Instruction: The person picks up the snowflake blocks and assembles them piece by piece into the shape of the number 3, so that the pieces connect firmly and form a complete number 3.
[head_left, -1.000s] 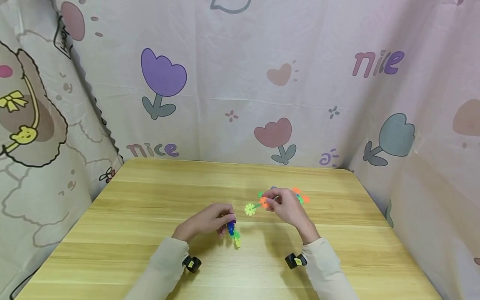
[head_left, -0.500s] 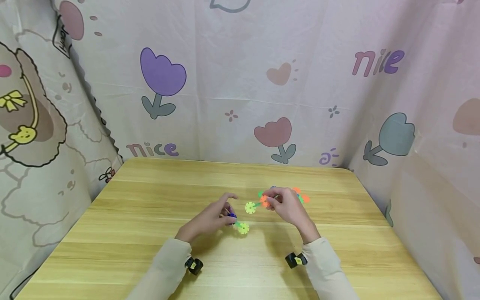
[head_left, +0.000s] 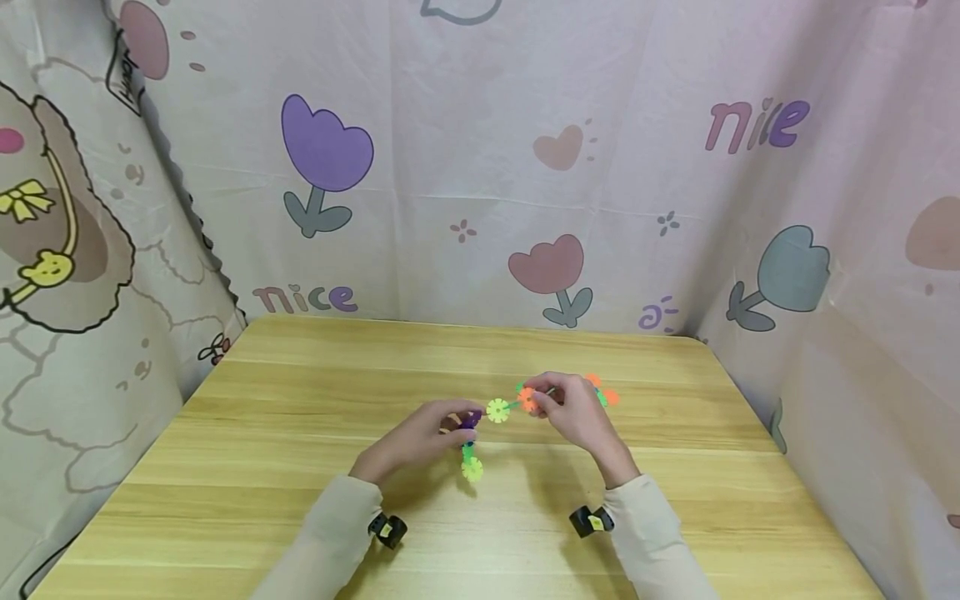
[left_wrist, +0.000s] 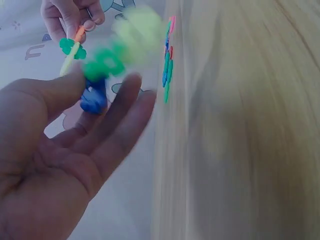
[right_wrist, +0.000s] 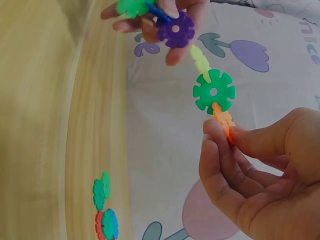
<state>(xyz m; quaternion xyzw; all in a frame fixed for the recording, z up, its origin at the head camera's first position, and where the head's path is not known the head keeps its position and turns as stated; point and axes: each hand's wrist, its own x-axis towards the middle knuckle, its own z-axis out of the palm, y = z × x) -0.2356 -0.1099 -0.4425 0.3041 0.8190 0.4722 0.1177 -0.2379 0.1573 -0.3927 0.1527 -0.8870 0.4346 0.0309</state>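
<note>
Left hand: (head_left: 420, 432) thumb and fingertips pinch a short chain of notched plastic discs around its purple and blue end; the gap is closed down to the chain, the lower fingers spread away from it.
Left chain: a purple flower-shaped disc (right_wrist: 186, 33), an edge-on blue disc (left_wrist: 94, 97), a green disc (right_wrist: 131, 7) and, hanging lowest, a pale yellow disc (head_left: 467, 471); held above the table, its green and yellow part blurred in the left wrist view.
Right hand: (head_left: 577, 412) thumb and fingertips nip an orange notched disc (right_wrist: 225, 124) tightly.
Right chain: the orange disc slots into an emerald-green disc (right_wrist: 204, 96), which slots into a lemon-yellow disc (right_wrist: 200, 61) pointing at the left hand.
Between the chains: the purple and lemon-yellow discs sit just beside each other; whether they touch, I cannot tell.
Wooden table: (head_left: 480, 550) bears loose coloured discs (head_left: 611, 397) beyond the right hand, orange, green, red and blue among them, partly hidden.
Cuffs: cream sleeves (head_left: 322, 533), a small black camera (head_left: 387, 530) at each wrist.
Backdrop: pale cloth (head_left: 450, 125) printed with tulips and "nice".
</note>
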